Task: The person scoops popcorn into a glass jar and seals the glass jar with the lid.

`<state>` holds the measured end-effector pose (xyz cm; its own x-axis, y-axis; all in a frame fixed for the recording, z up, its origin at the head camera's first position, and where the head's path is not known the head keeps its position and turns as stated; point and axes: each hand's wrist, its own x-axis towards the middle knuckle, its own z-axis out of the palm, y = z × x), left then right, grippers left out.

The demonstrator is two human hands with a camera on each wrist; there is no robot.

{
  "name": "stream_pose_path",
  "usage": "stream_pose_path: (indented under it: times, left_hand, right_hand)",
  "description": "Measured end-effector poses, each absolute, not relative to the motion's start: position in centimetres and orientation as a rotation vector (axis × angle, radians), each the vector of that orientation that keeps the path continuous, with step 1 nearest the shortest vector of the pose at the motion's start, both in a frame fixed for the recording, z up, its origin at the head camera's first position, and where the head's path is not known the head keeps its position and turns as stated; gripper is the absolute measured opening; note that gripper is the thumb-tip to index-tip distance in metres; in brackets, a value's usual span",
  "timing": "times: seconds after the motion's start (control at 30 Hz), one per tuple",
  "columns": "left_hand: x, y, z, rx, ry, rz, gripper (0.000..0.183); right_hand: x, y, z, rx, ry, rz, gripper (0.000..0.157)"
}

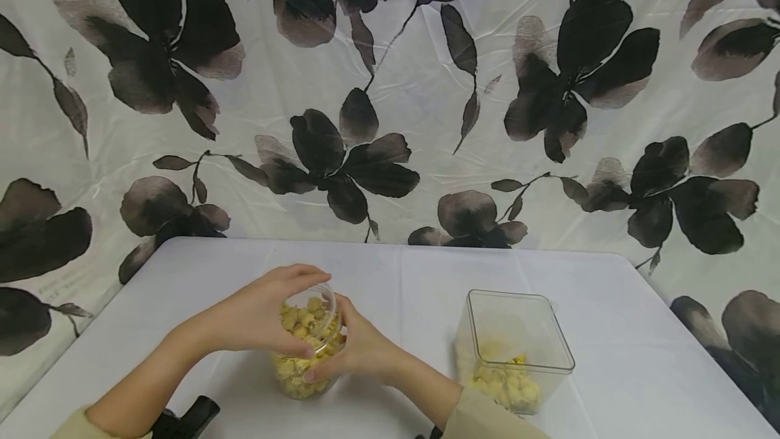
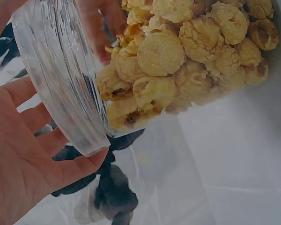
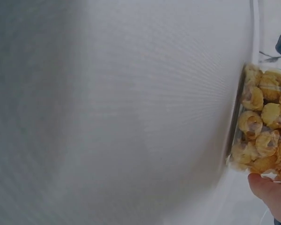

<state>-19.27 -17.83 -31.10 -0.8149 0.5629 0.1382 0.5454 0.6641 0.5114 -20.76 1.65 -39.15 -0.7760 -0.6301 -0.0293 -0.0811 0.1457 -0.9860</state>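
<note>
A clear round jar (image 1: 300,385) of yellow popcorn (image 2: 192,51) stands on the white table, tilted slightly in the head view. My left hand (image 1: 258,317) reaches over the jar's top, and its thumb and fingers hold the rim of a clear lid (image 2: 56,79) at the jar's mouth. Around the jar's right side, my right hand (image 1: 365,347) grips the body, thumb in front. In the right wrist view only part of the right hand (image 3: 274,199) shows, at the popcorn-filled jar's edge. The right hand's other fingers are mostly hidden behind the jar.
To the right stands a clear square container (image 1: 557,337) with popcorn (image 1: 508,385) in its bottom. A black object (image 1: 189,419) shows by the left forearm. The white table (image 1: 390,276) ends at a floral cloth (image 1: 426,175) hanging behind it.
</note>
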Motion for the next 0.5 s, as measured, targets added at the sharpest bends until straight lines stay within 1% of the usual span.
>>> stream_pose_path:
  times: [0.37, 0.5]
  left_hand:
    - [-19.3, -17.61, -31.02, 1.021, 2.74, 0.848, 0.093]
    - [-19.35, -17.66, -31.04, 1.051, 2.74, 0.829, 0.092]
  right_hand:
    - [-20.92, 1.77, -39.57, -0.73, 1.926, -1.693, 0.097]
    - [-20.9, 1.78, -39.65, -0.728, 1.873, -1.696, 0.1]
